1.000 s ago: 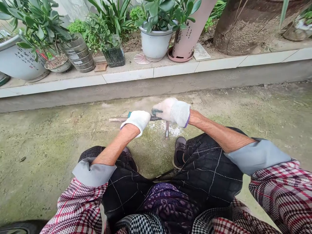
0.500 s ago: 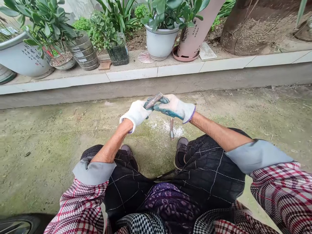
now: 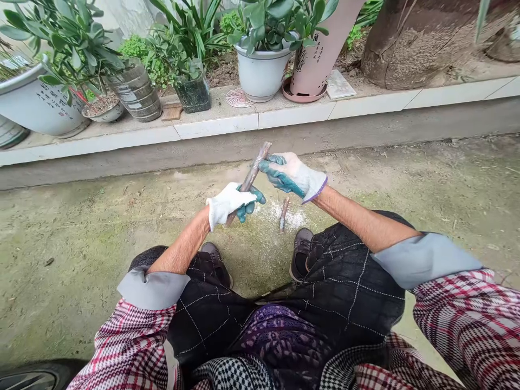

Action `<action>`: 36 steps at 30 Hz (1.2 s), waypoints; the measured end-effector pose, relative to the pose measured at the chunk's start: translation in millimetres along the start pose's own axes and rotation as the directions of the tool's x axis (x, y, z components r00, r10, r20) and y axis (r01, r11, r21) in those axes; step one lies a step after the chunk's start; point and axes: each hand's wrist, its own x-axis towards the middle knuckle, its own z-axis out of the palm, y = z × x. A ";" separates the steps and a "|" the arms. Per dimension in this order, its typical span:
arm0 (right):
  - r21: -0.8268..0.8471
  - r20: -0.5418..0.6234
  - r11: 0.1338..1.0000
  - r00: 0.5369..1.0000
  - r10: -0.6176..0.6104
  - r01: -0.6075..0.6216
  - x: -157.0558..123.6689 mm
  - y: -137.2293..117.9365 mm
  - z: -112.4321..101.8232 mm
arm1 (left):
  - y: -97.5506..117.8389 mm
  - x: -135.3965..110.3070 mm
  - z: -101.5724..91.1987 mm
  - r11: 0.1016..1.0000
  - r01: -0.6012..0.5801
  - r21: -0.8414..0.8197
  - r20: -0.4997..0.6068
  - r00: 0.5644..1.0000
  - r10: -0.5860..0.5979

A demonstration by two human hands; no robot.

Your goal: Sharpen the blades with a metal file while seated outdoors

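A short, brown wooden stick [image 3: 252, 172] slants up and to the right above the ground, with a shiny band around its upper part. My left hand [image 3: 235, 203], in a white glove with a blue-green palm, is closed around its lower part. My right hand [image 3: 287, 174], gloved alike, has its fingers curled and pressed together against the stick's upper part. A thin dark strand hangs below that hand; what the fingertips pinch is hidden. A second short stick [image 3: 284, 214], with a pale band near its lower end, lies on the ground below, on white powder [image 3: 297, 219].
A tiled ledge [image 3: 300, 115] runs across the back with a white flowerpot [image 3: 262, 73], a pink planter [image 3: 314, 67] and other potted plants. My shoes [image 3: 301, 252] flank the powder on the mossy concrete [image 3: 101, 227]. A wheel [image 3: 36, 376] shows at the lower left.
My left hand has moved down along the stick, away from my right hand, and more of the stick shows. The stick now stands steeper. My right hand stays near its upper part.
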 end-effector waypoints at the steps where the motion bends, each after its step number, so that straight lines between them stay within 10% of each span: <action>1: -0.100 -0.019 0.994 0.999 -0.034 0.032 1.6 2.7 0.3 | 0.7 -0.2 0.3 1.000 0.000 0.007 -0.043 0.999 0.000; 7: -0.772 0.068 0.618 0.986 -0.151 0.147 -3.7 7.4 4.5 | -5.3 22.5 -8.5 0.892 0.130 0.434 -0.320 0.947 0.017; 12: -0.947 0.100 0.309 0.994 0.043 0.082 -15.2 -5.9 3.6 | -22.0 40.5 -19.9 0.318 0.274 0.908 -0.328 0.936 0.129; 18: -0.884 0.080 0.462 0.997 0.005 0.068 -3.2 -12.5 -26.7 | -10.1 26.7 -17.8 0.162 0.035 0.986 -0.051 0.994 0.097; 22: -0.672 0.155 0.735 0.987 0.026 0.086 -0.9 -8.3 -38.1 | 1.0 13.0 -22.8 0.307 -0.003 0.952 -0.064 0.976 0.207; 26: -0.551 0.152 0.834 0.986 0.063 0.032 -5.4 -4.6 -22.7 | 5.9 7.4 -35.6 0.524 -0.012 0.851 -0.165 0.943 0.289; 32: -0.820 0.251 0.541 0.967 0.041 0.189 -12.4 -6.2 14.6 | -2.6 22.2 -58.2 0.239 0.252 0.938 -0.295 0.941 0.166; 36: -0.908 0.221 0.377 0.974 0.054 0.185 -8.1 -10.2 10.5 | -15.7 29.9 -41.3 0.034 0.132 0.991 -0.133 0.991 0.028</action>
